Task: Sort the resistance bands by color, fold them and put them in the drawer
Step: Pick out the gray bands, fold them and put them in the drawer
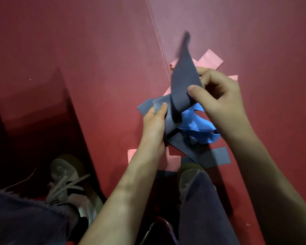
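A heap of resistance bands lies on the red mat (95,68). A grey band (183,80) is lifted above the heap, its free end blurred and pointing up. My right hand (219,99) pinches its upper part between thumb and fingers. My left hand (155,121) grips the same grey band lower down, near its left end. Under my hands lie a bright blue band (194,124), another grey band (214,157) and pink bands (211,59). No drawer is in view.
My two shoes (69,183) and dark trouser legs (201,209) stand at the bottom, right by the heap. A seam (155,32) runs between two mats. A darker step or ledge (34,112) drops away at the left.
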`<move>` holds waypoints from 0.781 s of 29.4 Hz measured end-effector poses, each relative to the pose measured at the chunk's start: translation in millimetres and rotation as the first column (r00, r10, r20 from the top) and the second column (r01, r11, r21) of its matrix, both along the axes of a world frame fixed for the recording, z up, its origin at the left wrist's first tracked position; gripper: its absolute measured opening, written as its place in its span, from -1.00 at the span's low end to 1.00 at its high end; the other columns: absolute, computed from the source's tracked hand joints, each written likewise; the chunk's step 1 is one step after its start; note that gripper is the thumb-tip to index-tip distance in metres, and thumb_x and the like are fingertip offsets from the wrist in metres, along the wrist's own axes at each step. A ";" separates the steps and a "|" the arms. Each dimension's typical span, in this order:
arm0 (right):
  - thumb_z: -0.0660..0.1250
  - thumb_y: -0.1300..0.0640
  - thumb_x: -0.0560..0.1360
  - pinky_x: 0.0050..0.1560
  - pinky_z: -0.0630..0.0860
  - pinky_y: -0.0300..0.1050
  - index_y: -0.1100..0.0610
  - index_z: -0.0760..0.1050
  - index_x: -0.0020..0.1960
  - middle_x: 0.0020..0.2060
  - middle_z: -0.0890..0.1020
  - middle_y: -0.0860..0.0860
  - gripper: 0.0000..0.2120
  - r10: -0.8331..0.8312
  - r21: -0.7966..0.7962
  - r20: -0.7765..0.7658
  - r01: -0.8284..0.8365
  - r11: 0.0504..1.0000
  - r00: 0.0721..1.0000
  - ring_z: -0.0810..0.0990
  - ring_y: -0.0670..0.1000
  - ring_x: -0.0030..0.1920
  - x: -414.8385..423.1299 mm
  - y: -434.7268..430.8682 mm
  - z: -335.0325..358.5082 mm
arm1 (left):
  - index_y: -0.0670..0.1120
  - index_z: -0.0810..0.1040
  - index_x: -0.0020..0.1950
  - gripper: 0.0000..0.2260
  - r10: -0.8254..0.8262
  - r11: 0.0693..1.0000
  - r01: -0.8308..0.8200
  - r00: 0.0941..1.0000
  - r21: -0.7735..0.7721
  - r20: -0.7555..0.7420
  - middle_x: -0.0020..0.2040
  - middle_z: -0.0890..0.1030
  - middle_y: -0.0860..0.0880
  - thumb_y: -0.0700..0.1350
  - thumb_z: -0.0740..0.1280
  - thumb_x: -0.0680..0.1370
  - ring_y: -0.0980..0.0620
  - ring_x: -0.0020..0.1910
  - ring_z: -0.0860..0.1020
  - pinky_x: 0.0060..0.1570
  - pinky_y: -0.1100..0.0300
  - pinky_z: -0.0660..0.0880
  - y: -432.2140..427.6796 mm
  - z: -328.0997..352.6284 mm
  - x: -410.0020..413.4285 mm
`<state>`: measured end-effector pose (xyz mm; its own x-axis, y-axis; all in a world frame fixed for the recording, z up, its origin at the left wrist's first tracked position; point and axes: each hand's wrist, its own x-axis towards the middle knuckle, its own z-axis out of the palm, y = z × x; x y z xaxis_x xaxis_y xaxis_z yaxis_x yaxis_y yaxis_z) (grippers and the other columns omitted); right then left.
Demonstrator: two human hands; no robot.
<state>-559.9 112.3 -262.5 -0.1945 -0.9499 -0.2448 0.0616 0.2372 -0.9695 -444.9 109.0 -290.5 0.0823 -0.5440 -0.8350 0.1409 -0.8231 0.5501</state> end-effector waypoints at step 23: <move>0.15 0.23 0.21 -0.57 0.18 -0.39 0.46 0.27 -0.21 -0.36 0.30 0.12 -0.71 0.401 0.467 0.266 -0.481 0.742 0.877 0.25 -0.13 -0.49 1.3 31.3 -12.4 | -0.16 0.49 -0.22 -0.69 0.410 0.897 -0.306 0.845 0.318 -0.342 -0.44 0.61 -0.07 -0.07 0.08 0.60 0.02 -0.42 0.59 -0.14 0.14 0.50 -12.7 -10.7 13.2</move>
<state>-558.7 143.6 -274.9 0.2889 -0.6512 -0.7017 -0.0498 0.7218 -0.6903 -431.7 96.3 -301.2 -0.1294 -0.3173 -0.9394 0.6118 -0.7712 0.1762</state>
